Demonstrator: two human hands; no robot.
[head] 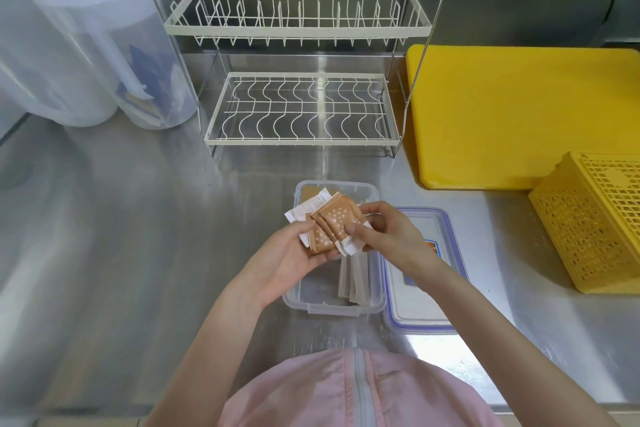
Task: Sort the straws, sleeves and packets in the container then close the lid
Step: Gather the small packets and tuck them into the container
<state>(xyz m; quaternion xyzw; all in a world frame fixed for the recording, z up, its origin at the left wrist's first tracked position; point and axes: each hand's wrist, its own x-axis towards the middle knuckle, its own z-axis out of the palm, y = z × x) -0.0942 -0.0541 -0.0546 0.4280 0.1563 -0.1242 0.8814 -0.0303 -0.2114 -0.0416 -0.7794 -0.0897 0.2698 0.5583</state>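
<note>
Though beside lid (420, 302), packets (332, 224) over container (375, 298)

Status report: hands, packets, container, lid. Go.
Left hand and right hand both gripping packets over open container. Straws inside. Lid off, lying right of it. Nothing in the way.

A single wide-angle view comes from the person's head, looking forward and steeply down onto a brushed stainless-steel counter (131, 218). It sits close above the work: forearms reach in from the bottom edge, and a pink zipped garment (356, 392) fills the lower middle. A white two-tier wire dish rack (298, 28) stands straight ahead. Straight lines bow towards the frame's edges.
</note>
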